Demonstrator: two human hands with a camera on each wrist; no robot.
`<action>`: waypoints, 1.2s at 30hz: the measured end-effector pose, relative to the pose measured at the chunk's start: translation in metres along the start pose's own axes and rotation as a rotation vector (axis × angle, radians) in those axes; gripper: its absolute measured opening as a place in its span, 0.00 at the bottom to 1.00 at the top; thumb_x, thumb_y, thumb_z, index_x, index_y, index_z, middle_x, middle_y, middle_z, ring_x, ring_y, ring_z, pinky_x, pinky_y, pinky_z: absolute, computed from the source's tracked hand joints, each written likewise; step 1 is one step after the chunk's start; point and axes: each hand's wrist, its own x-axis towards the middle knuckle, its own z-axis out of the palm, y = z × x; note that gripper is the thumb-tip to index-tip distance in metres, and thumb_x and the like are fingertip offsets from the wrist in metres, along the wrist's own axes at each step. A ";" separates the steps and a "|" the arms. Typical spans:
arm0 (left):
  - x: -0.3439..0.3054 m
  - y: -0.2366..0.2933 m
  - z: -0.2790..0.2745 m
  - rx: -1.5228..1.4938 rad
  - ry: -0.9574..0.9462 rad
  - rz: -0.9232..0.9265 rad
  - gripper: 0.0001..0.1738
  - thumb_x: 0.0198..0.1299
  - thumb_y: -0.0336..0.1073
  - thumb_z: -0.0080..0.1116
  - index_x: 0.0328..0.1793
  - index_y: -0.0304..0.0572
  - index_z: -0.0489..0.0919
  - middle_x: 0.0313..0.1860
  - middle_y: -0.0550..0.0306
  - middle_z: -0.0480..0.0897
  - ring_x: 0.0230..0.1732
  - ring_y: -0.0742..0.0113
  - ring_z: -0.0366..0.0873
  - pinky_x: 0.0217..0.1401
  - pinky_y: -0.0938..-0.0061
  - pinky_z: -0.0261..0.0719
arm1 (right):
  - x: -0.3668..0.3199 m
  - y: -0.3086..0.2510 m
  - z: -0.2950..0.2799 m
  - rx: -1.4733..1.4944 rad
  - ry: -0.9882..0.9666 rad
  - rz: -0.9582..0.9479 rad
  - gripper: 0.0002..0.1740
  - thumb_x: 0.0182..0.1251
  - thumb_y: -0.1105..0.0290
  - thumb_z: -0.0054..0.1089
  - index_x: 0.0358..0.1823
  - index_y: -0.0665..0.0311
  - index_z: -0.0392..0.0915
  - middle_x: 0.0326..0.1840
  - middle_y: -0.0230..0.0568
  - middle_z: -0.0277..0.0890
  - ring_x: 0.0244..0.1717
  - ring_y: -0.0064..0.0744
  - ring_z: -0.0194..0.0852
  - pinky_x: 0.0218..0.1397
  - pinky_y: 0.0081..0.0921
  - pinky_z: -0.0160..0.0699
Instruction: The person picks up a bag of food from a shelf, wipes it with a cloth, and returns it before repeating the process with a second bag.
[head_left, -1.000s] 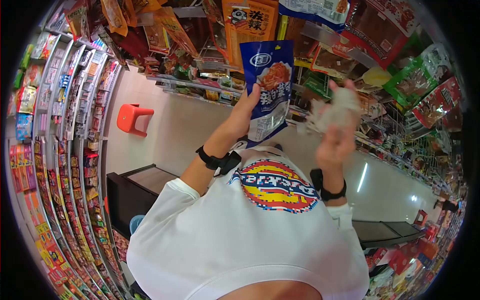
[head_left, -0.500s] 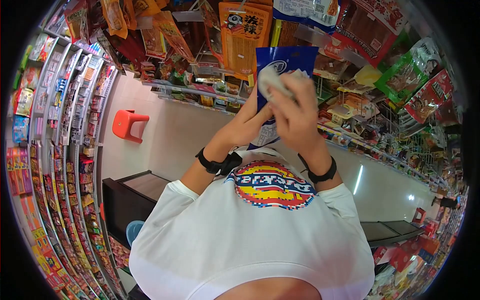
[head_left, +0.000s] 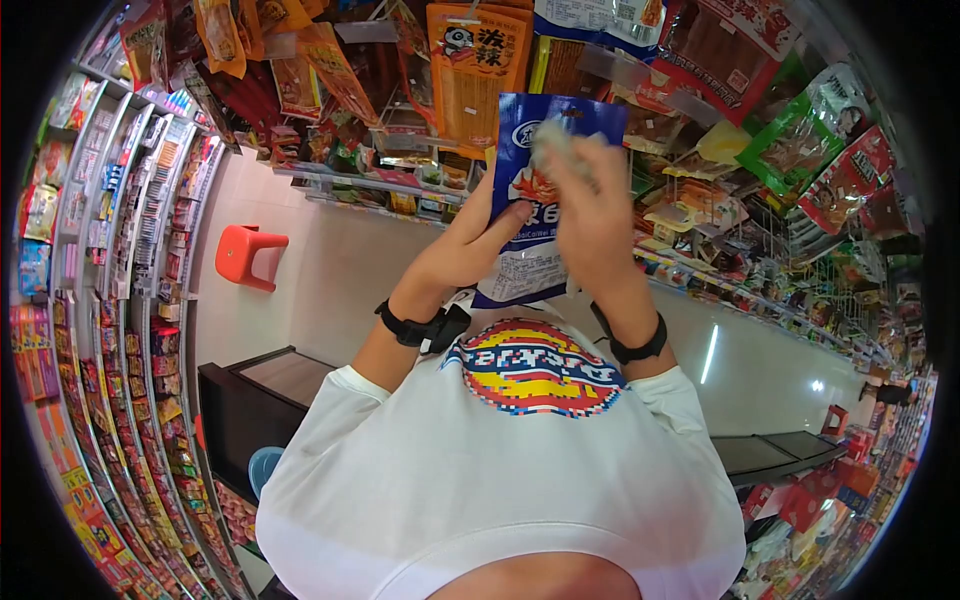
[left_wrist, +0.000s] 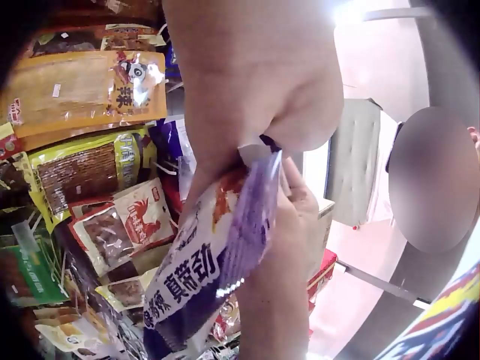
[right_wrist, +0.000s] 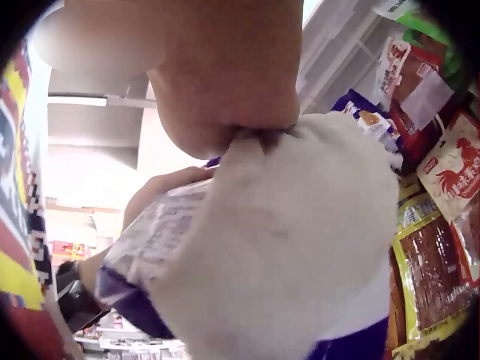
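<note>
A blue and white snack pouch [head_left: 525,275] with a picture of red food stands upright in front of the chest. My left hand [head_left: 465,245] grips its left edge, the thumb lying across the printed front. In my right hand [head_left: 598,215] is a bunched off-white cloth [right_wrist: 292,232], held over the upper front of the pouch and blurred in the head view. Seen from the right wrist, the cloth hangs down and covers much of the pouch. The left wrist view shows the pouch edge-on, leaning, with the fingers behind it mostly hidden.
Hanging snack packs, among them an orange panda pack [head_left: 480,75] and a green pack [head_left: 790,160], line the rack right beyond the hands. A red stool [head_left: 250,257] stands on the floor at left, near long stocked shelves [head_left: 120,250]. Dark-edged counters [head_left: 255,405] flank the body.
My right hand came in from the right with the cloth, onto the front of the pouch, and has shifted a little across it since. The left hand keeps its hold on the pouch.
</note>
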 end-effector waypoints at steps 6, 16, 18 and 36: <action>0.003 0.015 -0.001 0.156 -0.010 0.081 0.40 0.66 0.18 0.44 0.83 0.35 0.45 0.80 0.49 0.56 0.78 0.65 0.51 0.79 0.72 0.46 | 0.002 0.020 -0.009 -0.025 0.026 0.153 0.20 0.53 0.85 0.55 0.50 0.72 0.79 0.46 0.48 0.71 0.47 0.50 0.73 0.53 0.42 0.73; -0.001 0.016 -0.005 0.154 -0.010 0.042 0.42 0.64 0.19 0.46 0.84 0.35 0.43 0.81 0.48 0.53 0.80 0.63 0.49 0.79 0.72 0.44 | -0.009 0.029 -0.030 -0.190 -0.017 0.221 0.20 0.57 0.88 0.51 0.52 0.76 0.77 0.52 0.53 0.70 0.55 0.54 0.71 0.59 0.42 0.71; -0.004 0.018 -0.007 0.088 0.073 0.011 0.42 0.64 0.19 0.46 0.84 0.35 0.44 0.79 0.49 0.56 0.78 0.64 0.53 0.78 0.72 0.47 | -0.009 0.031 -0.036 -0.092 0.034 0.336 0.19 0.58 0.87 0.50 0.52 0.76 0.77 0.54 0.53 0.69 0.56 0.54 0.71 0.60 0.42 0.70; 0.006 0.004 0.005 -0.207 0.050 0.022 0.34 0.78 0.37 0.41 0.84 0.42 0.44 0.78 0.56 0.61 0.76 0.68 0.59 0.77 0.71 0.57 | 0.003 -0.008 -0.036 0.086 0.003 0.067 0.17 0.58 0.79 0.61 0.51 0.70 0.79 0.65 0.52 0.68 0.67 0.55 0.66 0.65 0.48 0.69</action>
